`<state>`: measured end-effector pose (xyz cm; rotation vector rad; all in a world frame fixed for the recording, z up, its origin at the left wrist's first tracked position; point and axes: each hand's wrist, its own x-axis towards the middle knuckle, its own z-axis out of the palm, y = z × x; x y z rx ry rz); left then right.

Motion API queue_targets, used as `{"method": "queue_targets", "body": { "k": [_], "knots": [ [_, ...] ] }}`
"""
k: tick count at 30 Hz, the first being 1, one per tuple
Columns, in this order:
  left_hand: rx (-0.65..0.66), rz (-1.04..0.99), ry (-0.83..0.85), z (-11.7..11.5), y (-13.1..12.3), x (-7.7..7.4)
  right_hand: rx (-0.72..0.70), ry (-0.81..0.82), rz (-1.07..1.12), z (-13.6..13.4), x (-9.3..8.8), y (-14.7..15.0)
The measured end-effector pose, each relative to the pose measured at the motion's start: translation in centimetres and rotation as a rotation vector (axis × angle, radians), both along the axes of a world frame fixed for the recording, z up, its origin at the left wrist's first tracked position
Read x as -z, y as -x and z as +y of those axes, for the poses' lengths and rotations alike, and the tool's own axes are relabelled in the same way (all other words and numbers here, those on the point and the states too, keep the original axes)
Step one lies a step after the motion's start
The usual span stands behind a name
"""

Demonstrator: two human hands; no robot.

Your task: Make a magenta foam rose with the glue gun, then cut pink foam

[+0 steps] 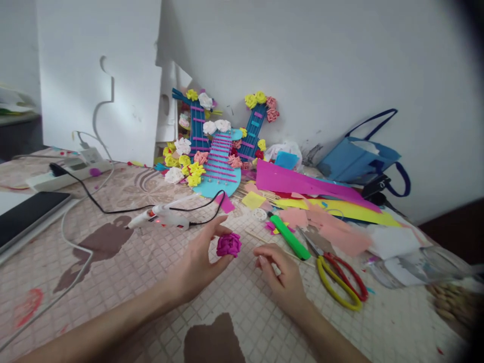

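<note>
My left hand [200, 257] is closed in a pinch around a magenta paper flower [229, 245], thumb below and fingers above it. The petals are folded tight and face up. Just to the right, my right hand [282, 275] hovers with its fingers curled in toward the thumb, and nothing shows in them. A thin wooden stick [260, 239] lies beyond that hand. Beside it are a green utility knife [289, 237] and scissors [336, 277] with yellow and red handles. A white hot glue gun [161, 220] with a lit red light rests beyond my left hand.
Blue cardboard pieces [223, 156] decorated with paper flowers lean against the wall. Sheets of magenta paper [306, 184] and peach paper [333, 227] lie at right, near a blue bag [359, 156]. Cords run from a power strip [68, 174] past a black tablet-like device [34, 219].
</note>
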<state>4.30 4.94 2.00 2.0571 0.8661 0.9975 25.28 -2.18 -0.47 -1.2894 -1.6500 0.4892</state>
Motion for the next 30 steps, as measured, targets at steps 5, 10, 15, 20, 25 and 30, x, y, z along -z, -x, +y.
{"method": "queue_targets", "body": {
  "k": [5,10,15,20,25,30],
  "knots": [
    [-0.031,0.018,-0.029,0.9,-0.4,2.4,-0.225,0.138,0.338,-0.8,-1.8,0.2],
    [-0.060,0.027,-0.079,1.3,-0.1,3.6,-0.472,0.244,0.508,-1.1,-3.0,-0.4],
    [-0.073,0.029,-0.104,1.6,-0.3,3.7,-0.478,0.352,0.478,-0.7,-2.4,-0.9],
    [-0.083,0.029,-0.079,1.7,-0.5,3.4,-0.199,0.340,0.486,0.4,-1.0,-0.9],
    [-0.057,0.030,-0.056,1.7,-0.6,3.5,-0.336,0.409,0.531,0.0,-1.8,-1.2],
    [-0.063,0.047,-0.056,1.7,-0.6,3.6,-0.618,0.567,0.668,0.1,-2.6,-1.9]
  ]
}}
